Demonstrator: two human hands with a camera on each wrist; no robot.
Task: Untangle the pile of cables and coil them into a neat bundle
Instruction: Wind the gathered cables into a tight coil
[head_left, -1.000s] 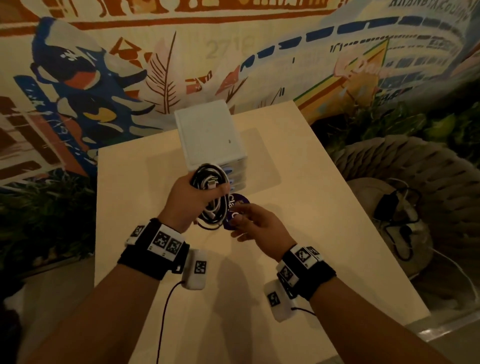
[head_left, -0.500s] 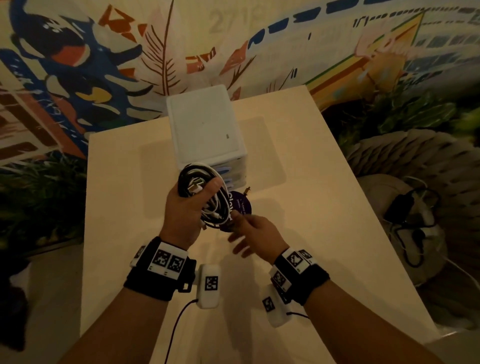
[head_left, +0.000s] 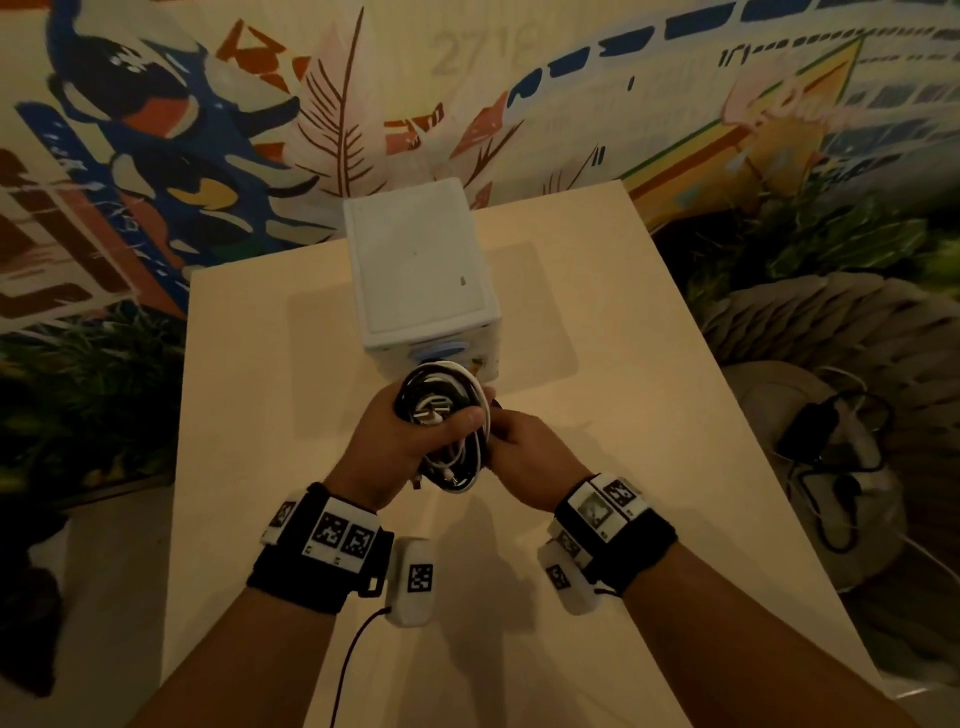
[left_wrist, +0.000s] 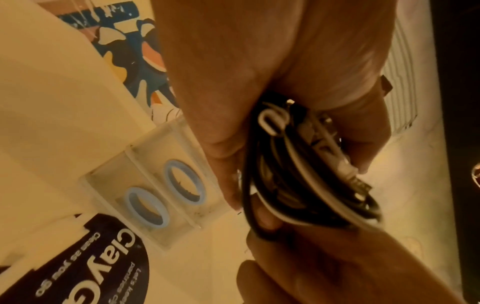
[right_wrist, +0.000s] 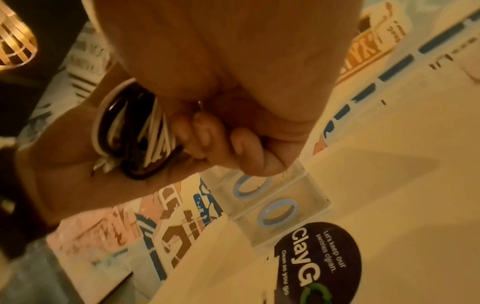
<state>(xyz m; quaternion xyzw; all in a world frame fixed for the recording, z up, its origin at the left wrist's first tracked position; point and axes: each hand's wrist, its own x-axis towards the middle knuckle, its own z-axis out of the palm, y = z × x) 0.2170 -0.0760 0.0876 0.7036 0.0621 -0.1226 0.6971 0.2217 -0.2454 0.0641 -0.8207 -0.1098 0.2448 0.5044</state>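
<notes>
Head view: cable coil (head_left: 447, 426) gripped in left hand (head_left: 400, 441), right hand (head_left: 530, 457) seemingly pinching its edge.

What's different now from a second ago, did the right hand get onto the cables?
Yes. The right hand, open beside the coil a second ago, has closed in and now grips the cable bundle's right edge. The left hand keeps its grip, thumb across the coil. The white drawer box and dark round sticker stayed on the table.
</notes>
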